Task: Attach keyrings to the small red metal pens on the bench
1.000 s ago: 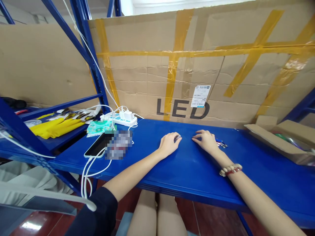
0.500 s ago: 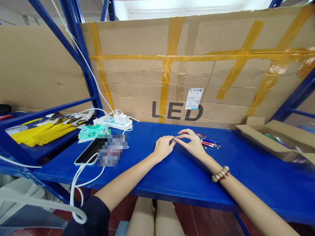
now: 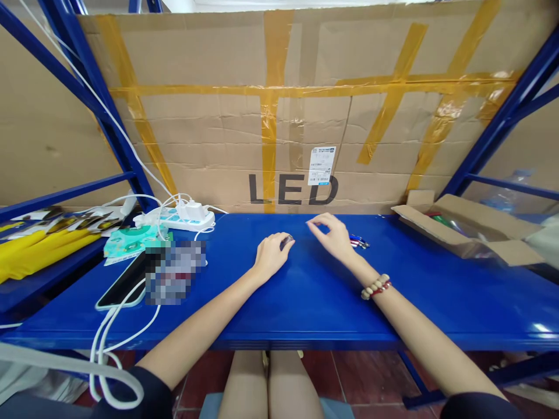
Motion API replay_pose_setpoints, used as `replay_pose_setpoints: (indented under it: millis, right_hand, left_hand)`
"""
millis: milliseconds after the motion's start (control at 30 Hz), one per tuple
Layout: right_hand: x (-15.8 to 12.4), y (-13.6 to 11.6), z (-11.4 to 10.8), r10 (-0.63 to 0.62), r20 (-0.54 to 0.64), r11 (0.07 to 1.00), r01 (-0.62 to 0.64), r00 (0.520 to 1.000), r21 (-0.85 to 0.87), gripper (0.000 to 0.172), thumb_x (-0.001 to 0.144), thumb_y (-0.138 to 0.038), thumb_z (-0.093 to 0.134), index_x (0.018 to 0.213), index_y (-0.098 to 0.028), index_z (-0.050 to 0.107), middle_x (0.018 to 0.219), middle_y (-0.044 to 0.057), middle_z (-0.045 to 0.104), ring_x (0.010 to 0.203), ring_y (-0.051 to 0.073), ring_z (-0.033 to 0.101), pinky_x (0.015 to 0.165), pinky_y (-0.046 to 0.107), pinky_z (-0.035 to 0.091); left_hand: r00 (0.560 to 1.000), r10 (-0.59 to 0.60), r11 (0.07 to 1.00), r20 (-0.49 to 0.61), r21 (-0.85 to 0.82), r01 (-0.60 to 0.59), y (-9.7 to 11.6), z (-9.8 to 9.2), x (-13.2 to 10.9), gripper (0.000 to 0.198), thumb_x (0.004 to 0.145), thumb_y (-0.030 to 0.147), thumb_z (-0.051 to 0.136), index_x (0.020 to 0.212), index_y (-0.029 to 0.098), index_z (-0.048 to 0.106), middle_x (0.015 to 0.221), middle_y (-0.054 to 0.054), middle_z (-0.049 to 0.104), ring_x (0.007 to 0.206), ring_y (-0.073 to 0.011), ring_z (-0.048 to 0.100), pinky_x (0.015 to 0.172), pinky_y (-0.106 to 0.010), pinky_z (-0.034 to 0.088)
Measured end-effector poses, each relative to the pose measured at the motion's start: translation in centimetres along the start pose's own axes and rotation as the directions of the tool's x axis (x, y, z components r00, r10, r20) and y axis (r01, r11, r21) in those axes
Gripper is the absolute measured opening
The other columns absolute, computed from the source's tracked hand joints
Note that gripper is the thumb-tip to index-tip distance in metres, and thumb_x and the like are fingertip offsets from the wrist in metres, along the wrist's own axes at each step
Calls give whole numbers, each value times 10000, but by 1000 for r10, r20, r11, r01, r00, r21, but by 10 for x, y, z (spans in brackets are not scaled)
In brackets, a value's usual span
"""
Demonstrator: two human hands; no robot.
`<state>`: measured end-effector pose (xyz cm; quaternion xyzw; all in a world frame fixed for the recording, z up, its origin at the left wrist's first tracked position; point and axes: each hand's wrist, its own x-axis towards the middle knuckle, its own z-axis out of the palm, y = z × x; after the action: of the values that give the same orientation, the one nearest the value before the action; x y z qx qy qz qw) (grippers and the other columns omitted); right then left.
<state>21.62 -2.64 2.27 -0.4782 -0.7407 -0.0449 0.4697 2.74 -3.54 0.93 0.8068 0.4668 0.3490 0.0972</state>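
My left hand [image 3: 273, 254] is curled above the blue tabletop [image 3: 279, 308]. A small dark, shiny piece [image 3: 286, 240] sits between its thumb and fingers; its kind is too small to tell. To the right, and apart from it, is my right hand [image 3: 334, 237], with thumb and index fingertips brought together in a pinch. Whatever is between those tips, if anything, I cannot make out. Just behind the right hand lies a small heap of slim blue, red and silver metallic pieces [image 3: 358, 241], partly hidden by that hand.
An open cardboard box [image 3: 458, 233] with colourful contents stands at the right. On the left are a phone [image 3: 124, 285], white cables, a power strip [image 3: 187, 218], a green packet [image 3: 135, 240] and yellow items [image 3: 48, 247]. A large taped cardboard panel [image 3: 209, 139] backs the table.
My hands, which met at the fingertips, have moved apart. The dark piece stays in my left hand. The whole view has shifted, and the right hand now covers more of the metallic pieces.
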Motion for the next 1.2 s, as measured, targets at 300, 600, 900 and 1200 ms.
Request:
replay_pose_setpoints:
  millis: [300, 600, 900, 1200]
  right_hand:
    - [-3, 73, -39, 475, 23, 756, -394, 880, -522, 300, 840, -247, 456, 1026, -187, 683, 1051, 97, 670, 949, 246, 595, 745, 360, 441]
    - [-9, 91, -41, 489, 177, 765, -322, 854, -558, 279, 856, -341, 460, 934, -273, 719, 1097, 41, 674, 1025, 259, 561, 811, 406, 399]
    - [-7, 89, -43, 600, 172, 696, -404, 781, -593, 243, 804, -323, 538, 931, -256, 734, 976, 51, 719, 932, 245, 637, 715, 322, 452]
    - [-7, 88, -44, 647, 113, 664, -485, 754, -569, 248, 748, -362, 607, 898, -217, 740, 914, 64, 731, 868, 240, 662, 595, 278, 458]
  left_hand:
    - [1000, 0, 1000, 0, 2, 0, 4, 0, -3, 222, 885, 331, 450, 876, 214, 639, 853, -19, 685, 784, -154, 618, 711, -241, 450]
    - [1000, -11, 1000, 0, 4, 11, 5, -1, -3, 218, 881, 334, 455, 867, 216, 637, 851, -16, 683, 754, -149, 614, 686, -232, 441]
    - [1000, -11, 1000, -3, 15, 11, 5, 0, -4, 210, 882, 333, 455, 873, 218, 630, 830, -5, 675, 729, -143, 600, 660, -227, 420]
    - [999, 20, 1000, 27, -6, -20, 6, -1, -6, 235, 883, 364, 448, 884, 216, 630, 819, 1, 663, 720, -132, 589, 621, -209, 397]
